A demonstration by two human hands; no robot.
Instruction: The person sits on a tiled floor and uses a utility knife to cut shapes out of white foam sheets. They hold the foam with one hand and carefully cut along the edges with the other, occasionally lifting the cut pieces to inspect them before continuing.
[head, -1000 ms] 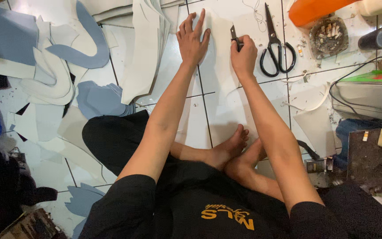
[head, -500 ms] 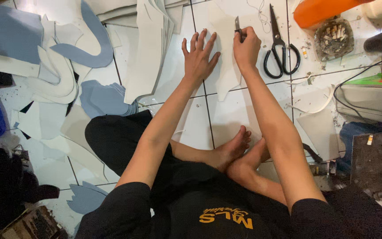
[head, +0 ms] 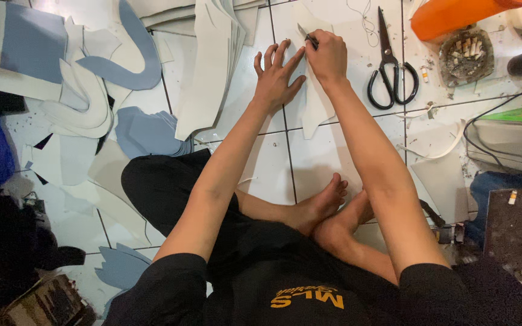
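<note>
The right hand [head: 327, 57] is pinching a thin dark pen-like marking tool [head: 309, 40] between closed fingers, with the tip resting on a pale off-white cut sheet piece [head: 316, 105] that is lying flat on the white tiled floor [head: 267, 163]. Whether the tool is a pen or a small blade is too small to tell. Just beside it, the left hand [head: 278, 78] is lying open, fingers spread apart and pressed flat, pinning down the near edge of the same piece so that it is not shifting.

The work is looking to be in its middle. The tool tip is sitting near the far top corner of the piece, so most of that outline is probably yet to be traced. No drawn line is showing clearly on the sheet.

To the left of the open hand, a leaning stack of off-white shaped panels [head: 212, 66] is lying fanned on the floor, and beyond it grey-blue curved foam-like cut-outs [head: 137, 60] are scattered among pale scraps, which suggests many pieces are already cut. To the right of the working hand, black-handled scissors [head: 391, 66] are lying untouched, blades closed, near a round dish of cigarette ends [head: 466, 54] and an orange plastic container [head: 454, 15].
</note>
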